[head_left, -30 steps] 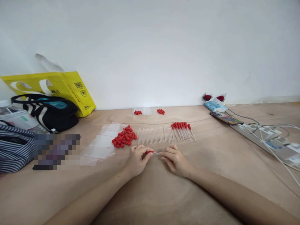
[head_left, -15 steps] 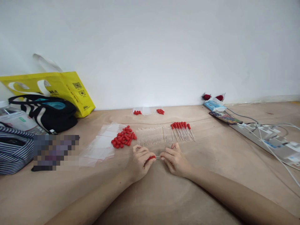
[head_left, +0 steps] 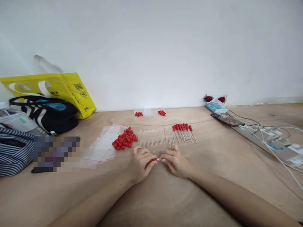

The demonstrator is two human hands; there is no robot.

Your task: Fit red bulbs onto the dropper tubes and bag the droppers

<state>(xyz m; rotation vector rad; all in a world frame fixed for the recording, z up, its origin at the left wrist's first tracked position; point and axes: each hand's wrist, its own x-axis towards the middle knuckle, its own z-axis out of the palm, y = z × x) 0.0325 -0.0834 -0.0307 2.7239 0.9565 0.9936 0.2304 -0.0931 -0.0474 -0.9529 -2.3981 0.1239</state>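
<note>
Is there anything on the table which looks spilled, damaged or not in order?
Nothing stands out as spilled or damaged. The red bulbs lie in a loose heap, beside the neater row of clear tubes.

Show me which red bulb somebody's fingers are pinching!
It's the red bulb in the left hand, with a clear tube at its end. The others sit in the pile, on other tubes or in two small groups near the wall.

You have soft light across the far wall (head_left: 151,56), with darker shadow on the near table (head_left: 132,205) between your forearms (head_left: 220,186). Wide-angle distortion stretches the edges; the clear tubes (head_left: 153,137) lack crisp detail, and pixelation masks an item (head_left: 55,154) at left.
</note>
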